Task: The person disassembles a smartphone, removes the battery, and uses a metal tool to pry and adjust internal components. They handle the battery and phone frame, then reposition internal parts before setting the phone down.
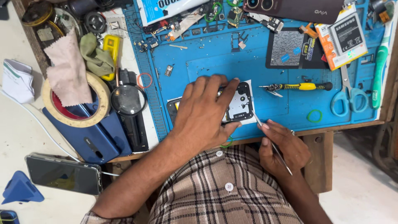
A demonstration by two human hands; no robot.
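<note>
— Tweezers (271, 143) first, since they're nearest me: where are they?

— Pinched in my right hand (284, 147), fingers clenched round the thin metal shaft, its tip pointing up at the lower right corner of the opened phone (238, 103).

— And your left hand (205, 114)?

— Spread flat over that phone, palm down, pressing it to the mat. It grasps nothing; the fingers lie loose across the back, so only the phone's right end and a dark strip at its left show.

— Where does the phone lie?

— On a white sheet of paper (251, 118), near the front edge of the blue work mat (207, 62), just ahead of my checked shirt.

— What's around it?

— A green rubber ring (227, 143) peeks out under my left wrist, and 1 more green ring (314, 115) lies to the right. Beyond that, a yellow-handled screwdriver (300, 86) rests across the mat, with blue-handled scissors (347, 93) further right.

— And on the left?

— A magnifying glass (127, 99) just off the mat, beside a big roll of tape (72, 105) with a pink cloth (68, 68) draped over it.

— Farthest back?

— A dark phone back cover (298, 9) at the mat's top edge.
</note>
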